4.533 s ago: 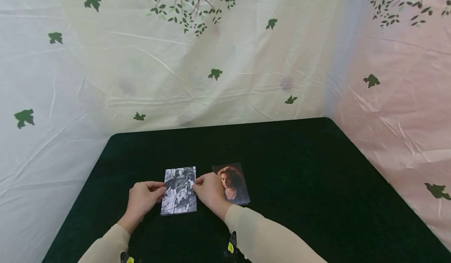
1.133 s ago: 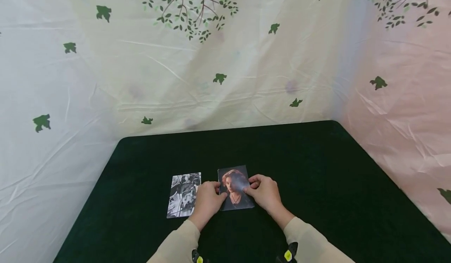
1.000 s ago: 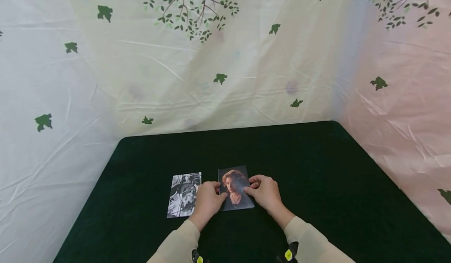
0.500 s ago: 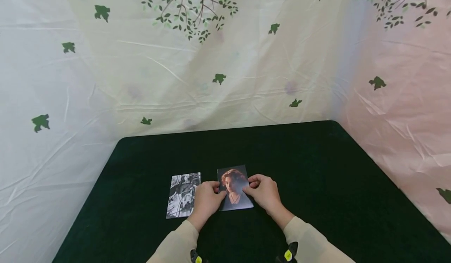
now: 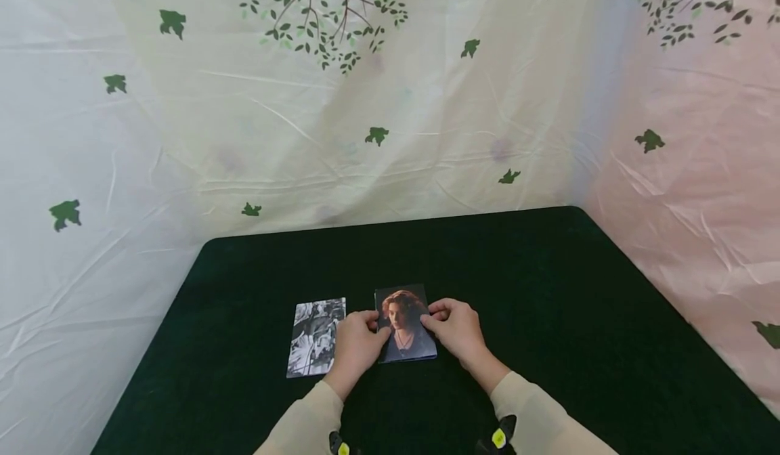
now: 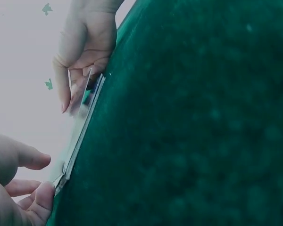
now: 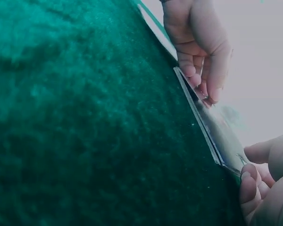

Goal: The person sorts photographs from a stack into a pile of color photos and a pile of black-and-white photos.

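In the head view a photo card (image 5: 403, 347) with a colour portrait tops a small stack near the table's middle. My left hand (image 5: 356, 342) pinches its left edge, thumb on the picture. At the opposite edge my right hand (image 5: 458, 330) pinches it too, thumb over the rim. The right wrist view shows the top card (image 7: 225, 134) parted from the thin stack (image 7: 198, 117) below, with a narrow gap between. From the left wrist side, that stack (image 6: 88, 127) lies on the cloth. Left of my left hand lies a black-and-white photo card (image 5: 313, 340), its right edge partly covered.
Dark green cloth covers the table (image 5: 518, 272). A pale curtain (image 5: 426, 103) printed with leaves and branches hangs behind it and at both sides. Wrist straps with yellow marks (image 5: 499, 438) sit on the cream sleeves (image 5: 542, 414).
Both hands have left the sides of the black-and-white card and now hold the portrait card. Over the last second the sheen on the portrait shifts while the hands barely move.
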Motion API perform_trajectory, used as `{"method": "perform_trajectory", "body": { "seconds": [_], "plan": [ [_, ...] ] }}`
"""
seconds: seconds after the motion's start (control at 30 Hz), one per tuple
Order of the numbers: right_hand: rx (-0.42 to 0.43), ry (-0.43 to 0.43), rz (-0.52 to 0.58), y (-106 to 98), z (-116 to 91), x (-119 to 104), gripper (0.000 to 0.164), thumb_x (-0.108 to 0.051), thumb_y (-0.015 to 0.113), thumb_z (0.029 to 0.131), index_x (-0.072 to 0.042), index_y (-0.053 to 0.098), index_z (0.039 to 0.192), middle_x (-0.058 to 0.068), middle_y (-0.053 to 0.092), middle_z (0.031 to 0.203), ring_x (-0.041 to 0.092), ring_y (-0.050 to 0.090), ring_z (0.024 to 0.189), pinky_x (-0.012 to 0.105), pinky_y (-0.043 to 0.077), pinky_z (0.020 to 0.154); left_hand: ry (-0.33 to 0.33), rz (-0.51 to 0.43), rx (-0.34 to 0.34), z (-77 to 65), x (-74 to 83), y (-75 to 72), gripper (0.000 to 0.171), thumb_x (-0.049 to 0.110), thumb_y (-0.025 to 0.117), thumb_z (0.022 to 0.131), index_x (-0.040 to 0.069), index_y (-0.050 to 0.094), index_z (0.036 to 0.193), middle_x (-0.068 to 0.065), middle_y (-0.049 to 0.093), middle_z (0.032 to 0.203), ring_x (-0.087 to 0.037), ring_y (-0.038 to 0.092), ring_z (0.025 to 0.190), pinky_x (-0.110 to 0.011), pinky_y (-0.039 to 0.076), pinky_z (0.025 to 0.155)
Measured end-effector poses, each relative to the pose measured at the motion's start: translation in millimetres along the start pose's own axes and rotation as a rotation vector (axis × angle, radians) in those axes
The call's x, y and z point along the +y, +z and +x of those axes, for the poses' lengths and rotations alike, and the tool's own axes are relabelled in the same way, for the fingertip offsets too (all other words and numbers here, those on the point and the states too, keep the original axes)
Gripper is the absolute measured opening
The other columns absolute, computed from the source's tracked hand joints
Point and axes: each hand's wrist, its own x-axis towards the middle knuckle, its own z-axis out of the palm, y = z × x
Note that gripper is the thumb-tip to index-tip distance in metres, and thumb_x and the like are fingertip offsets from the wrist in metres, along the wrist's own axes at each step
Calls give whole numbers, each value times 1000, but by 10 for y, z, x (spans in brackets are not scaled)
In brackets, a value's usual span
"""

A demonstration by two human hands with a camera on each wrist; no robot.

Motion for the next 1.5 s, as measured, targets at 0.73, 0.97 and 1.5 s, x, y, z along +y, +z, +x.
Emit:
{"method": "perform_trajectory", "body": {
  "seconds": [0.73, 0.97, 1.5],
  "plan": [
    [22, 91, 60, -744, -2, 126, 30, -30, 65, 93, -10, 65, 115, 9, 62, 100, 21, 58, 79, 31, 51, 64, -38, -323, 128, -23, 531, 508, 27, 6, 74, 83, 5, 72, 110, -1, 68, 90, -5, 60, 71, -22, 52, 65],
    [31, 132, 33, -1114, 19, 308, 44, -41, 65, 91, -11, 65, 123, 10, 59, 112, 22, 56, 88, 30, 49, 68, -81, -433, 153, -7, 730, 887, 24, 3, 74, 82, 4, 74, 106, 1, 67, 84, -4, 58, 69, -21, 50, 63],
    [36, 125, -61, -1233, 125, 531, 44, -42, 63, 91, -9, 66, 121, 13, 61, 116, 22, 58, 88, 31, 49, 66, -90, -294, 123, 90, 850, 1127, 20, 2, 71, 81, 2, 74, 101, -1, 68, 83, -8, 59, 75, -27, 51, 68]
  ]
}}
